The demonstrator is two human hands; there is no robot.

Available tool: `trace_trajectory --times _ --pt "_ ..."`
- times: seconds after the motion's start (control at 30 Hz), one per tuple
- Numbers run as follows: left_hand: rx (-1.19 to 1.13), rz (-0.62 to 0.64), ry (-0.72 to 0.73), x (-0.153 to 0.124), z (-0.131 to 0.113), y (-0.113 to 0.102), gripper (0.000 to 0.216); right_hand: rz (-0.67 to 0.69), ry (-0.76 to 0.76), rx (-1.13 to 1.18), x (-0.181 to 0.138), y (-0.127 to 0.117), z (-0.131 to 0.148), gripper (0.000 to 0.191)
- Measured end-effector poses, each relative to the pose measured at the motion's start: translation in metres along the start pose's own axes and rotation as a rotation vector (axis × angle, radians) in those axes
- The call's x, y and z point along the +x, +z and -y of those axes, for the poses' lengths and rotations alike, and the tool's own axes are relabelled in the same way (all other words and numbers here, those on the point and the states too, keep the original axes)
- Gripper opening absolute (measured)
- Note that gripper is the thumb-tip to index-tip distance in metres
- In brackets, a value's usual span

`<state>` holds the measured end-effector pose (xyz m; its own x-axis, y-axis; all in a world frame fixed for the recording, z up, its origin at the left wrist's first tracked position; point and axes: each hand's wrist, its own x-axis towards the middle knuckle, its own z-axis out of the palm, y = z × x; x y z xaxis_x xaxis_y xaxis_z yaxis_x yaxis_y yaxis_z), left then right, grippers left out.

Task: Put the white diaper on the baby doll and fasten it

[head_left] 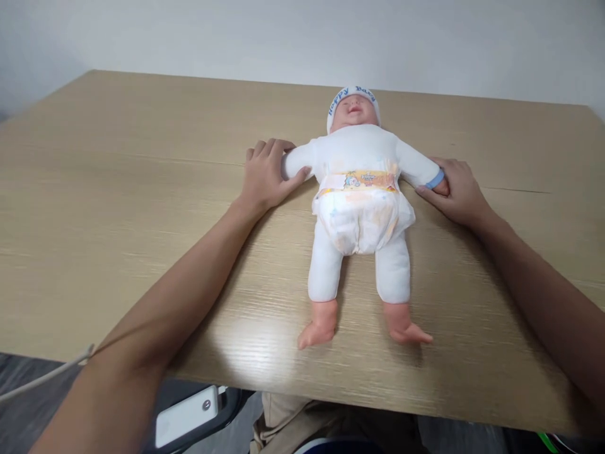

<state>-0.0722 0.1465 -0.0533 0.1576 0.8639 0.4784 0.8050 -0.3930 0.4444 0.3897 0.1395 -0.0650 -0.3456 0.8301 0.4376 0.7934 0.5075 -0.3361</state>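
Observation:
A baby doll [362, 208] lies on its back on the wooden table [118, 189], head away from me, feet toward me. It wears a white suit, a white cap with blue lettering and a printed diaper [362, 217]. My left hand [265, 173] is wrapped round the end of the doll's arm on the left side. My right hand [456, 189] grips the doll's other arm at its blue cuff [435, 180], the fingers closed over the doll's hand. Both doll arms are stretched out sideways.
The table's front edge runs just above my lap. A pale wall stands behind the far edge. A white cable [42, 378] hangs at lower left, and a white and black object [189, 416] sits below the table edge.

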Motion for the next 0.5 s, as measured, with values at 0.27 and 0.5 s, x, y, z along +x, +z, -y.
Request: trace_trajectory --times 0.27,0.5 --pt "-0.071 0.025 -0.041 -0.006 0.000 0.003 0.069 -0.065 0.095 0.043 -0.003 -0.007 0.026 0.063" --pt "-0.182 -0.011 -0.235 -0.032 -0.048 0.003 0.056 -0.144 0.319 0.158 -0.015 0.006 0.093 0.060"
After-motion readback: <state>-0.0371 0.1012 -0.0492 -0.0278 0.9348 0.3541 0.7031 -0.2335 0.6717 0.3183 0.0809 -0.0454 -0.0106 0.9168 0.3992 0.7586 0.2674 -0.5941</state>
